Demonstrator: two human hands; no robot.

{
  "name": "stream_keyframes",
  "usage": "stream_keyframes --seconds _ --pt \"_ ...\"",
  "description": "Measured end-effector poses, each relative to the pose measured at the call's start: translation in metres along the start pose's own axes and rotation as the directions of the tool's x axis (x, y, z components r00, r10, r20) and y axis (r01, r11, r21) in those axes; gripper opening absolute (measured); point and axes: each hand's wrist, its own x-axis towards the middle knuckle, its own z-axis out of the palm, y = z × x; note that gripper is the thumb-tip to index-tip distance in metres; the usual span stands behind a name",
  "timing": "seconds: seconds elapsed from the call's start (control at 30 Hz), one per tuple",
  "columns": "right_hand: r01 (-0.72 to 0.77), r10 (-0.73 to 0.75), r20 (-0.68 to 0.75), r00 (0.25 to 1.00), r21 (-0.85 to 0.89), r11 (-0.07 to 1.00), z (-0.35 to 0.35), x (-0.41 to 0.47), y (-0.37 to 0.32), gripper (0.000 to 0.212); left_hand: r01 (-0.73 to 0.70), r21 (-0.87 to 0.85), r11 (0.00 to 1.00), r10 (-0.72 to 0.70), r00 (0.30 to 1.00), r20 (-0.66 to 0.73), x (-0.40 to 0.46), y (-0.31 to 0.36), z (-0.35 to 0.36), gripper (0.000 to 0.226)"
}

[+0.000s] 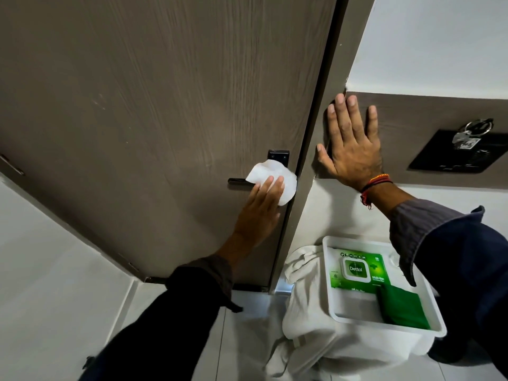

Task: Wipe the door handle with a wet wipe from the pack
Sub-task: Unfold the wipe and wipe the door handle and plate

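A black lever door handle (pixel 237 181) sticks out to the left on the brown wood-grain door (pixel 165 92). My left hand (pixel 262 204) presses a white wet wipe (pixel 270 176) over the handle's inner end, just below the black square plate (pixel 278 155). Only the lever's left tip shows. My right hand (pixel 350 144) lies flat, fingers spread, on the brown wall panel beside the door frame, holding nothing. The green wet wipe pack (pixel 357 270), lid shut, lies in a white tray (pixel 328 270) at the lower right.
A folded green cloth (pixel 401 307) lies in the tray beside the pack. The tray rests on something draped in white fabric (pixel 308 331). A black wall holder with keys (pixel 467 147) hangs on the panel at right. The floor is light tile.
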Motion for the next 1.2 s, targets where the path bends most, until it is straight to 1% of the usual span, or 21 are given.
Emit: stream_keyframes --seconds 0.07,0.13,0.27,0.4,0.53,0.6,0.67,0.73,0.8,0.83,0.93,0.97,1.03,1.1,1.17,1.2 --pt "0.002 -0.002 0.002 1.000 0.006 1.000 0.001 -0.001 0.001 0.083 -0.105 0.053 0.993 0.106 0.994 -0.018 -0.010 -0.023 0.002 0.070" --pt "0.002 -0.002 0.007 1.000 0.004 1.000 0.002 -0.001 0.001 0.083 -0.152 0.094 0.984 0.155 0.988 -0.029 -0.015 -0.045 0.002 0.070" --pt "0.005 -0.005 0.004 1.000 0.005 1.000 0.003 -0.001 0.001 0.084 -0.202 0.174 0.964 0.211 0.977 -0.034 -0.018 -0.065 -0.004 0.069" --pt "0.009 -0.009 -0.006 1.000 -0.002 1.000 0.005 -0.002 0.001 0.085 -0.181 0.144 0.973 0.192 0.979 -0.066 -0.010 -0.045 -0.007 0.069" --pt "0.008 -0.008 -0.003 1.000 -0.017 1.000 0.005 -0.002 0.001 0.084 -0.137 0.072 0.988 0.145 0.981 -0.128 0.003 -0.019 -0.008 0.067" --pt "0.007 -0.006 0.009 1.000 -0.023 1.000 0.006 -0.002 0.001 0.083 -0.109 0.072 0.991 0.116 0.987 -0.108 0.003 -0.020 -0.012 0.066" --pt "0.011 -0.011 0.016 1.000 -0.021 1.000 0.005 -0.002 0.002 0.083 -0.049 0.076 0.996 0.054 0.996 -0.070 -0.006 -0.026 -0.013 0.065" --pt "0.014 -0.014 0.010 1.000 -0.019 1.000 0.006 -0.003 0.002 0.084 0.091 0.066 0.994 -0.086 0.994 -0.069 -0.020 -0.033 -0.011 0.065" --pt "0.016 -0.016 0.001 1.000 -0.025 1.000 0.006 -0.003 0.002 0.084 0.273 0.046 0.961 -0.269 0.960 -0.078 -0.027 -0.038 -0.012 0.065" --pt "0.016 -0.016 0.000 1.000 -0.029 0.999 0.005 -0.002 0.002 0.084 0.340 0.036 0.940 -0.337 0.939 -0.068 -0.028 -0.037 -0.013 0.065" --pt "0.020 -0.020 0.008 1.000 -0.026 0.999 0.003 -0.002 0.001 0.083 0.453 -0.044 0.891 -0.455 0.889 -0.050 -0.019 -0.018 -0.014 0.067" --pt "0.024 -0.024 0.010 1.000 -0.023 0.999 0.003 -0.002 0.001 0.083 0.454 -0.081 0.887 -0.459 0.887 -0.049 -0.014 -0.007 -0.013 0.067" --pt "0.030 -0.030 0.015 0.999 -0.014 0.999 0.002 -0.002 0.002 0.083 0.377 -0.144 0.915 -0.386 0.922 -0.040 -0.005 0.013 -0.010 0.066" --pt "0.035 -0.035 0.029 0.999 0.000 0.999 0.000 0.000 0.002 0.082 0.315 -0.165 0.935 -0.325 0.945 -0.036 -0.002 0.018 -0.008 0.067" --pt "0.042 -0.043 0.051 0.998 0.020 0.999 -0.003 0.000 0.002 0.081 0.330 -0.120 0.936 -0.336 0.941 -0.034 -0.009 0.008 -0.010 0.062" --pt "0.045 -0.047 0.063 0.997 0.027 0.999 -0.004 0.000 0.001 0.080 0.360 -0.094 0.928 -0.365 0.930 -0.037 -0.015 0.001 -0.010 0.060"
